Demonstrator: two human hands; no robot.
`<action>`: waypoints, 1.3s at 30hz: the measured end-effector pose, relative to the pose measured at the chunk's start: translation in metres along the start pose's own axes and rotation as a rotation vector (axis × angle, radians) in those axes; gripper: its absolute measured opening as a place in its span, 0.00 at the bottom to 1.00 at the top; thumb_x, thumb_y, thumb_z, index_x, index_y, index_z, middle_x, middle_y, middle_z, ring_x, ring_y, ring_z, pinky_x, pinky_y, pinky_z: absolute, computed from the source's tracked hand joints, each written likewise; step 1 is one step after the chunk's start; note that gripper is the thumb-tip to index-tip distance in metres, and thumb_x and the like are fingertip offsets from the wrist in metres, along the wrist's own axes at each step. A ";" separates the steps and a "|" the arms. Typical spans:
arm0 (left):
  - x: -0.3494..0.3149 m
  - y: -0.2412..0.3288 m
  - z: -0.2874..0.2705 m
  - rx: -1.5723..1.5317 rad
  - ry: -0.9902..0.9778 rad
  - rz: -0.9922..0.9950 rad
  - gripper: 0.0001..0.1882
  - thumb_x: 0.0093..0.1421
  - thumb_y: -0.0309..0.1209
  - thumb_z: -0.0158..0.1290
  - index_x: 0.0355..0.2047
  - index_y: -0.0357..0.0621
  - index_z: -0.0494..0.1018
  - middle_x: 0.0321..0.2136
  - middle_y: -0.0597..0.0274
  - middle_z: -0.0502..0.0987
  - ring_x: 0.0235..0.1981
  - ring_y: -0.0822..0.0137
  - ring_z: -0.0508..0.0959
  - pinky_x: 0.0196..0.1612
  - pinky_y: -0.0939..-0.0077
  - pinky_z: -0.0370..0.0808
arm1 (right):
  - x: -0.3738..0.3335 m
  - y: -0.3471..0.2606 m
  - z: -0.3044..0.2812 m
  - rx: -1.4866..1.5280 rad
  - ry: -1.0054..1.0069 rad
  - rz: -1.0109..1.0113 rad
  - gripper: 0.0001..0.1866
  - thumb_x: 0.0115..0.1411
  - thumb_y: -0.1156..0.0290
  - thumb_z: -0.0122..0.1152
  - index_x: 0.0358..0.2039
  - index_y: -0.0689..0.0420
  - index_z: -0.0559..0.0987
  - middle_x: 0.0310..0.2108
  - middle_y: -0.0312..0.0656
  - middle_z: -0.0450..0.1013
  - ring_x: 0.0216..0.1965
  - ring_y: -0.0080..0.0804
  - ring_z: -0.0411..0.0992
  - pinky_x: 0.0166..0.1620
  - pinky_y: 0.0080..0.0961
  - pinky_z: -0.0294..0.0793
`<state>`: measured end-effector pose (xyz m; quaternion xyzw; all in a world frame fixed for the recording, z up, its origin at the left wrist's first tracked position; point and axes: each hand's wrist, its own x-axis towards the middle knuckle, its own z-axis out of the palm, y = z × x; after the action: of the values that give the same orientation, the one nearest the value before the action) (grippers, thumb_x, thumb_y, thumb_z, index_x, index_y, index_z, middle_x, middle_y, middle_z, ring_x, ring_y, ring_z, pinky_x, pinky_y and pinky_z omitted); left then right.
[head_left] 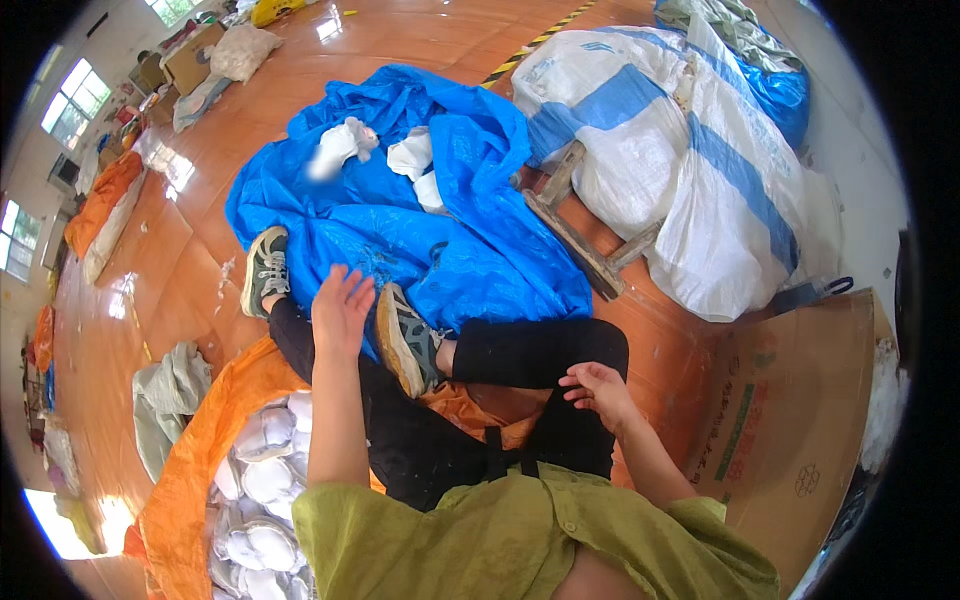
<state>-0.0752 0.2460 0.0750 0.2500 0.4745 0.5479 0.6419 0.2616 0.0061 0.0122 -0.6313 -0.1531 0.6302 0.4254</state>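
Note:
My left hand (343, 308) is raised above my legs, fingers stretched and apart, with nothing in it. It is nearest to a grey-green sneaker (407, 343) and the spread blue plastic sheet or sack (400, 235). My right hand (597, 388) hovers by my right knee, fingers loosely bent and apart, holding nothing that I can see. White soft pieces (410, 153) lie on the blue plastic. Another white piece (340, 146) beside them is partly blurred. To my left, an orange sack (185, 480) holds many white padded cup-shaped pieces (270, 482).
At the right stand full white woven sacks with blue bands (730, 190), a wooden stool frame (580, 235) lying against them. A cardboard box (790, 420) is close on my right. A grey-green cloth sack (170, 400) lies at the left; bundles and boxes (195, 60) line the far wall.

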 end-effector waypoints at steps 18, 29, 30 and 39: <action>-0.246 -0.173 -0.383 1.391 1.365 0.136 0.49 0.39 0.29 0.69 0.62 0.50 0.55 0.57 0.47 0.61 0.56 0.40 0.65 0.55 0.47 0.66 | 0.013 0.006 0.048 -0.150 -0.189 0.001 0.11 0.66 0.63 0.52 0.36 0.57 0.77 0.32 0.37 0.77 0.28 0.22 0.72 0.30 0.18 0.70; -0.212 -0.070 -0.361 1.429 1.236 -0.260 0.62 0.38 0.38 0.72 0.67 0.64 0.41 0.58 0.48 0.64 0.58 0.50 0.65 0.56 0.51 0.62 | 0.008 0.004 0.068 -0.284 -0.210 0.044 0.10 0.67 0.62 0.50 0.36 0.54 0.76 0.33 0.36 0.76 0.28 0.20 0.71 0.32 0.16 0.69; -0.213 -0.070 -0.371 1.414 1.208 -0.234 0.61 0.39 0.37 0.71 0.67 0.62 0.41 0.56 0.49 0.65 0.54 0.53 0.69 0.53 0.53 0.66 | 0.008 0.007 0.069 -0.281 -0.221 0.053 0.11 0.67 0.62 0.50 0.36 0.54 0.76 0.33 0.36 0.76 0.28 0.20 0.71 0.32 0.16 0.69; -0.187 -0.097 -0.383 -0.486 0.942 0.112 0.15 0.53 0.39 0.64 0.35 0.48 0.73 0.26 0.68 0.73 0.18 0.74 0.64 0.19 0.79 0.58 | 0.004 0.008 0.072 -0.298 -0.284 0.060 0.11 0.67 0.62 0.50 0.37 0.56 0.76 0.32 0.36 0.76 0.28 0.19 0.71 0.32 0.16 0.69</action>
<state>-0.3588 -0.0325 -0.1065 -0.1540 0.5568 0.7284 0.3684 0.1923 0.0291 0.0155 -0.5963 -0.2841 0.6956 0.2827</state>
